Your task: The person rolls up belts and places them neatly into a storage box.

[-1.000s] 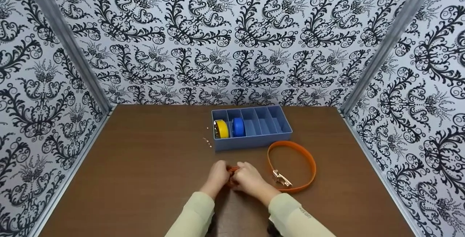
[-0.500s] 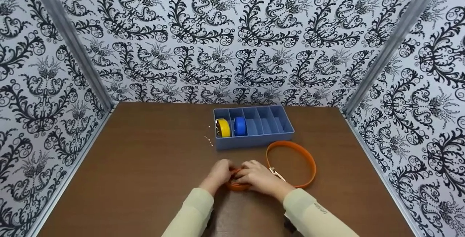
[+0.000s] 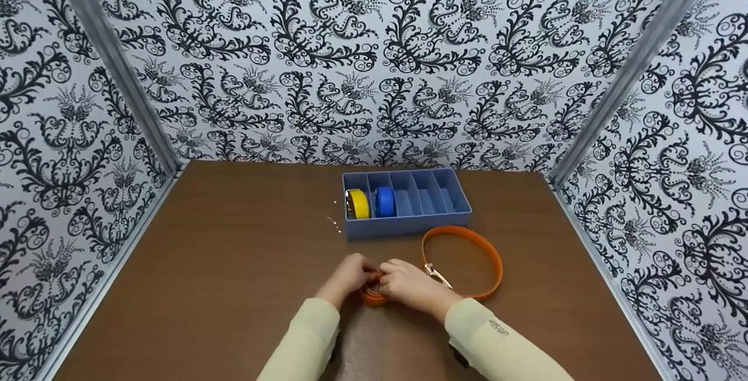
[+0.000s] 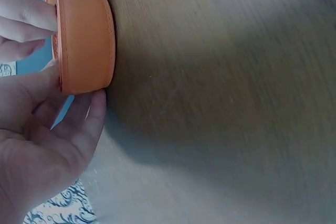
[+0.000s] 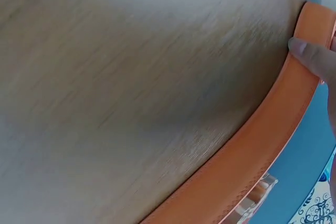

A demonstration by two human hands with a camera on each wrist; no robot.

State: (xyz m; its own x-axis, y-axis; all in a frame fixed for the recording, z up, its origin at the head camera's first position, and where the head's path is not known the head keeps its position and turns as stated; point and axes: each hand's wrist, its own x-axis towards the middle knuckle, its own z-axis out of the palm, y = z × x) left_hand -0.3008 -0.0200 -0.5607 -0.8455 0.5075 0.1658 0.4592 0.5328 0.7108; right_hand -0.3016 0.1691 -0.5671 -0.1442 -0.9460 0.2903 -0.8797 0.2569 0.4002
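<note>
A coiled orange belt (image 3: 374,297) with stitched edges stands on the table between the two hands. My left hand (image 3: 349,276) holds the coil from the left; in the left wrist view, its fingers (image 4: 79,135) curl round the lower side. My right hand (image 3: 409,283) pinches the coil from the right, with fingertips at its inner turns. In the right wrist view, the right thumb (image 5: 310,56) lies on an orange strap (image 5: 252,145). Right of the hands, a second orange belt (image 3: 497,264) lies in a loose loop, its metal buckle (image 3: 438,276) beside the right hand.
Behind the hands stands a blue-grey organiser (image 3: 409,226) with several compartments. A yellow coil (image 3: 360,204) and a blue coil (image 3: 384,201) sit in its left compartments. Small pale bits (image 3: 335,226) lie left of it. Patterned walls (image 3: 374,77) enclose the table.
Both hands stay at the coil. The right hand's fingers have shifted over its top, and more of the coil's front shows. The loose belt has slid slightly left, its buckle turning a little.
</note>
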